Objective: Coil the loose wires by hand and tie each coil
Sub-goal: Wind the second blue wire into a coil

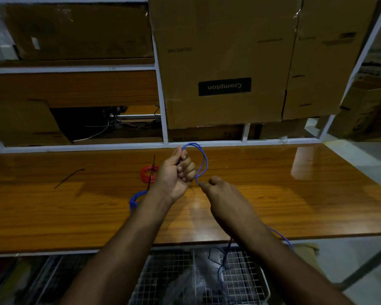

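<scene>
My left hand [178, 170] is raised over the wooden table [273, 194] and is closed around a few loops of blue wire [204, 160] that arch above and to the right of the fist. My right hand [223, 195] pinches the same blue wire just below the loops; the loose tail [283, 237] runs under my right forearm and hangs off the front edge. A red wire coil [147, 173] with a black tie across it lies on the table behind my left wrist. A blue coil [135, 200] lies partly hidden by my left forearm.
A loose black cable tie [69, 178] lies on the table to the left. Cardboard boxes [224, 62] fill white-framed shelves behind the table. A wire mesh basket [207, 280] sits below the table's front edge, with blue wire dangling over it.
</scene>
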`<act>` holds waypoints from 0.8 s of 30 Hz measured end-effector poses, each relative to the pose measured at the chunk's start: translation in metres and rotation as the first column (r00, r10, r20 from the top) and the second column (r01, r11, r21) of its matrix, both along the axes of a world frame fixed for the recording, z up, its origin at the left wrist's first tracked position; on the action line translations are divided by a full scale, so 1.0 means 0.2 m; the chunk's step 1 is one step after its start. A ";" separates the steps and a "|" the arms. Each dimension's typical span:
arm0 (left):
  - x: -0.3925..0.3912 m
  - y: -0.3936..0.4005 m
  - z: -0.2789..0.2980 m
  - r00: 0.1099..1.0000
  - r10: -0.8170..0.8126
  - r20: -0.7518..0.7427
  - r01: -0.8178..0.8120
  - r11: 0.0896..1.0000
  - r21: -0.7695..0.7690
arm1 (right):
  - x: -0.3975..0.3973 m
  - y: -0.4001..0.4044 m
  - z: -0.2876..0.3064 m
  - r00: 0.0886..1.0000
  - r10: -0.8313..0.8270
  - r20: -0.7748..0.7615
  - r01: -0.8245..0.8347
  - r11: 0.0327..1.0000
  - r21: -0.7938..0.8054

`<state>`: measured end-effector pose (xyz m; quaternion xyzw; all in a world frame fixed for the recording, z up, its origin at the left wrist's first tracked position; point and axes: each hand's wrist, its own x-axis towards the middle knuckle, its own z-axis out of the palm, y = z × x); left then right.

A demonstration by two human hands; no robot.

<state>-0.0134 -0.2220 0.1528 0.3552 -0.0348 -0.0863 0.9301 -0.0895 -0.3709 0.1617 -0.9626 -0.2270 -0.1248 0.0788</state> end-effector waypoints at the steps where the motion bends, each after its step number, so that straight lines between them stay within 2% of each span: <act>1: 0.00 -0.01 0.00 1.000 0.002 0.010 -0.002 1.000 0.005 | -0.01 0.01 0.02 1.000 0.005 0.009 -0.004 1.000 -0.022; 6: -0.02 0.00 -0.01 0.999 0.042 0.032 -0.044 0.996 0.082 | -0.03 0.01 0.09 0.978 0.096 0.185 -0.056 0.976 -0.209; 9: -0.04 -0.01 0.00 0.993 0.101 0.061 -0.113 0.962 0.249 | 0.02 0.00 0.09 0.934 0.183 0.308 -0.151 0.981 -0.126; 11: -0.06 -0.03 0.01 0.986 0.133 0.100 -0.161 0.914 0.372 | 0.05 0.00 0.09 0.914 0.232 0.334 -0.213 0.973 -0.093; 15: -0.10 -0.06 0.04 0.956 0.172 0.236 -0.278 0.788 0.549 | 0.08 0.01 0.13 0.898 0.220 0.381 -0.249 0.968 0.026; 17: -0.12 -0.08 0.03 0.954 0.201 0.224 -0.294 0.778 0.555 | 0.08 0.02 0.17 0.923 0.238 0.301 -0.296 0.941 0.163; 20: -0.11 -0.08 0.01 0.957 0.243 0.156 -0.288 0.845 0.450 | 0.09 0.02 0.21 0.959 0.261 0.114 -0.284 0.902 0.327; 24: -0.07 -0.03 0.02 0.956 0.284 0.070 -0.292 0.920 0.263 | 0.11 0.00 0.18 0.973 0.230 -0.033 -0.212 0.938 0.275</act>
